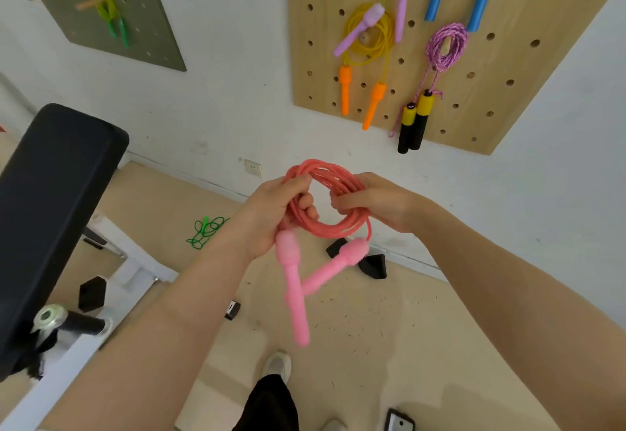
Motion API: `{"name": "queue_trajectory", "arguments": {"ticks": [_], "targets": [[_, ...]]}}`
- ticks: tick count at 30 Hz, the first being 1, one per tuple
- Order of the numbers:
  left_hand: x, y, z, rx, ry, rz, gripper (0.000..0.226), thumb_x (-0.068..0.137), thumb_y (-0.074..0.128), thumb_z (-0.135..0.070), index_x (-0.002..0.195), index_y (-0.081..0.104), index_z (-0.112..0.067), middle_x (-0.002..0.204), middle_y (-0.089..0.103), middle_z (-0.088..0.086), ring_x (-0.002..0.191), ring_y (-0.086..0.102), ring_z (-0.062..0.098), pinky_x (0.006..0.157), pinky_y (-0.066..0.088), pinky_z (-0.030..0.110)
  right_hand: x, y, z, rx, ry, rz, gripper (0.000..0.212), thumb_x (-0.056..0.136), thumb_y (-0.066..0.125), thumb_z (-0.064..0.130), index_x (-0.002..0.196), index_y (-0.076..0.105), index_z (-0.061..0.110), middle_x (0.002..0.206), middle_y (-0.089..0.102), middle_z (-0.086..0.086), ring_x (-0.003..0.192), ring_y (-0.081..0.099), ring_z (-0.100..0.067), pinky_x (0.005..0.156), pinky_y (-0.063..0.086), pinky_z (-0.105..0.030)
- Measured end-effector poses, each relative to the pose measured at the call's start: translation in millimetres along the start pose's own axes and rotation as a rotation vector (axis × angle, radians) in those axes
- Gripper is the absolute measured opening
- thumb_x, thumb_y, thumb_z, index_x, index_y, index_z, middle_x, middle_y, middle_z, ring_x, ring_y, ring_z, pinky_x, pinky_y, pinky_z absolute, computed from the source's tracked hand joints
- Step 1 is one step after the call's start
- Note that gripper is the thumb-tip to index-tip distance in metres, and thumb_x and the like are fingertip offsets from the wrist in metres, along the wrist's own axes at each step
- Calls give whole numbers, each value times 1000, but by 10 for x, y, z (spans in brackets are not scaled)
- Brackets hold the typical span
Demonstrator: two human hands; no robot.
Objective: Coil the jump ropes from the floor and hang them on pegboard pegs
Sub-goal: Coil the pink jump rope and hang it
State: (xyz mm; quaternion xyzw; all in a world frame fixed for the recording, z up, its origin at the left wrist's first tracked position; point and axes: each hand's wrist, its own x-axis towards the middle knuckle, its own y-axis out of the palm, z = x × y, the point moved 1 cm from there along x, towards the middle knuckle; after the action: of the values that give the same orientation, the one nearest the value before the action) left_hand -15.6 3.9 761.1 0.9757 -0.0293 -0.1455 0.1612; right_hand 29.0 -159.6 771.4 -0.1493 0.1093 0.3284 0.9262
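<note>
No text, label, brand, number or sign can be read anywhere in the view. The small dark tag on the floor [232, 309] bears a pale mark, but it is too small and blurred to make out.

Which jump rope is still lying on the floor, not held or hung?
The green rope, tangled loose on the floor by the wall. The pink rope is coiled in both hands, and the others hang on the pegboards.
</note>
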Motion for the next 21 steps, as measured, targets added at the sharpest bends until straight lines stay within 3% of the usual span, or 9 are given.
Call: {"name": "queue_trajectory", "arguments": {"ticks": [4, 7, 9, 12, 15, 16, 19, 21], "targets": [[21, 76, 117, 93, -54, -220, 18, 88, 56, -15, 70, 53, -16, 45, 51, -5, 45, 58, 11, 49, 38, 22, 25, 113, -78, -116, -29, -290, 24, 89, 51, 9, 67, 45, 14, 56, 42, 3, 47, 40, -6, 53, 34, -19], [44, 188, 38, -48, 30, -285, 24, 88, 61, -24, 67, 53, -17, 41, 34, -7, 37, 37, 10, 44, 38, 20, 81, 168, -66, -163, -129, -415, 15, 91, 52, 16, 77, 49, 11, 63, 48, 1, 60, 46, -13, 60, 38, -24], [93, 185, -60, -63, 115, -283, 31, 91, 58, -31, 65, 48, -18, 41, 25, -10, 37, 24, 8, 41, 31, 19, 75, 82, -50, -109, -134, -347, 21, 95, 49, 27, 80, 55, 13, 65, 56, 1, 60, 48, -13, 59, 40, -21], [222, 60, -186, 33, 163, -310, 33, 93, 54, -34, 68, 43, -15, 38, 26, -12, 34, 23, 7, 45, 30, 24, 73, -144, -96, -66, -66, -155, 38, 97, 40, 36, 79, 64, 14, 71, 65, 0, 66, 51, -15, 67, 41, -23], [413, -130, -318, 95, 191, -358, 33, 93, 54, -34, 67, 44, -16, 37, 29, -11, 33, 25, 7, 44, 32, 23, 202, -324, -174, -271, -12, -47, 7, 89, 55, 11, 88, 61, 15, 91, 61, 1, 86, 54, -15, 79, 41, -25], [484, -205, -380, 128, 210, -372, 33, 93, 54, -34, 67, 45, -16, 37, 30, -11, 33, 26, 7, 42, 33, 21, 255, -359, -215, -395, 34, -31, 11, 86, 57, 8, 93, 58, 17, 97, 58, 3, 92, 54, -16, 79, 42, -25], [697, -427, -551, 426, 284, -341, 28, 91, 57, -34, 71, 50, -14, 40, 39, -8, 35, 35, 10, 45, 38, 24, 415, -441, -286, -564, 169, -7, 18, 88, 57, 17, 104, 52, 24, 106, 55, 2, 91, 60, -21, 77, 50, -28], [857, -569, -608, 787, 334, -316, 29, 89, 57, -36, 71, 49, -14, 51, 48, 0, 46, 46, 18, 53, 41, 31, 525, -495, -140, -403, 169, -70, 15, 91, 54, 18, 105, 50, 21, 97, 60, -4, 80, 64, -21, 61, 50, -26]]}}
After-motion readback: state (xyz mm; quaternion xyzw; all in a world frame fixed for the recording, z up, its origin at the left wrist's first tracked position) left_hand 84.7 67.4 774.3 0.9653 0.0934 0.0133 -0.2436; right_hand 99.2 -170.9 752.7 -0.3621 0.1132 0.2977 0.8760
